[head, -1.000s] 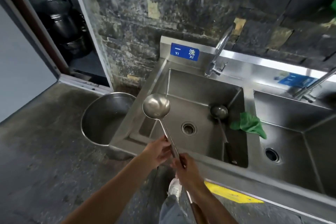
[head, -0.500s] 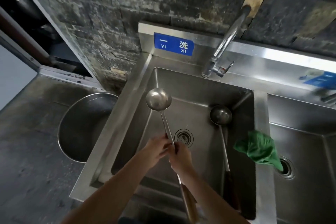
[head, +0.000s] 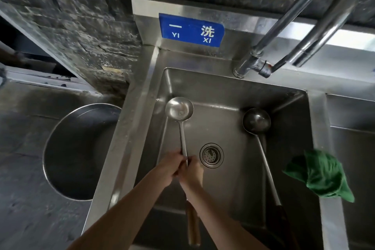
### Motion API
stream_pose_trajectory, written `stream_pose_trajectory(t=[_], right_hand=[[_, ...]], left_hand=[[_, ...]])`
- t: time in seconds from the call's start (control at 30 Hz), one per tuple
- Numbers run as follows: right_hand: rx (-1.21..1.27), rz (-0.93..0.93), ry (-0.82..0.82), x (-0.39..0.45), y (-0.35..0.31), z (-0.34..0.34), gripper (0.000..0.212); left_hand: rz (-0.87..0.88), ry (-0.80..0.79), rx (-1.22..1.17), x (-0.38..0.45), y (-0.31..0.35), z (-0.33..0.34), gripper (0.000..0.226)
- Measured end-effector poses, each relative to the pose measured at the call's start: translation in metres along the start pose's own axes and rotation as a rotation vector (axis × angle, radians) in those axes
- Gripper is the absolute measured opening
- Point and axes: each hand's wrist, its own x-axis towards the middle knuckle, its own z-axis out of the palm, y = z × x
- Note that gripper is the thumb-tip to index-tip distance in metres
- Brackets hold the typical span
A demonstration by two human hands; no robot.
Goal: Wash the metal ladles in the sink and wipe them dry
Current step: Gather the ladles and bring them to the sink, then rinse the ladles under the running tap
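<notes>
A steel sink (head: 233, 91) fills the frame beneath a dark stone wall (head: 71, 16), its left basin bearing a blue sign (head: 191, 30) on the backsplash and a chrome tap (head: 284, 32) that angles up toward the upper right. On the floor just left of the sink stands a large round metal basin (head: 79, 150). A green cloth (head: 319, 177) lies bunched on the divider between the two sink basins. Over the left basin, a person grips one ladle (head: 179, 110) by its metal shaft with both hands closed side by side: the left hand (head: 169, 166) and the right hand (head: 192, 172) touch each other near the drain (head: 211, 155). The ladle's bowl faces up near the basin's rear left corner, and its wooden handle runs back below the right forearm toward the sink's front edge. A second ladle (head: 256, 121) rests inside the same basin along the right wall, bowl toward the back, its long shaft and dark handle reaching the front right corner, well apart from the hands.
</notes>
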Motion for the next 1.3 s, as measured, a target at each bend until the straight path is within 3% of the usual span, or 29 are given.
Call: stream_pose_trajectory(t=[0.4, 0.6, 0.97, 1.07, 1.17, 1.3], right_hand=[[0.083, 0.086, 0.054, 0.027, 0.003, 0.06, 0.008], [0.122, 0.087, -0.006, 0.03, 0.011, 0.077, 0.009], [-0.08, 0.076, -0.122, 0.04, 0.012, 0.07, 0.021], [-0.153, -0.021, -0.081, 0.038, 0.007, 0.055, 0.032], [-0.185, -0.148, -0.015, 0.033, -0.003, 0.03, 0.055], [-0.219, -0.3, 0.065, 0.024, -0.027, -0.023, 0.072]], left_hand=[[-0.014, 0.074, -0.047, 0.055, -0.002, -0.02, 0.035], [-0.04, 0.17, -0.041, 0.072, -0.014, -0.025, 0.041], [0.006, 0.216, 0.178, 0.088, -0.028, -0.019, 0.029], [0.074, 0.179, 0.317, 0.074, -0.02, -0.019, 0.053], [0.149, 0.135, 0.467, 0.053, 0.002, -0.013, 0.083], [0.282, 0.158, 0.632, 0.027, 0.031, 0.0, 0.082]])
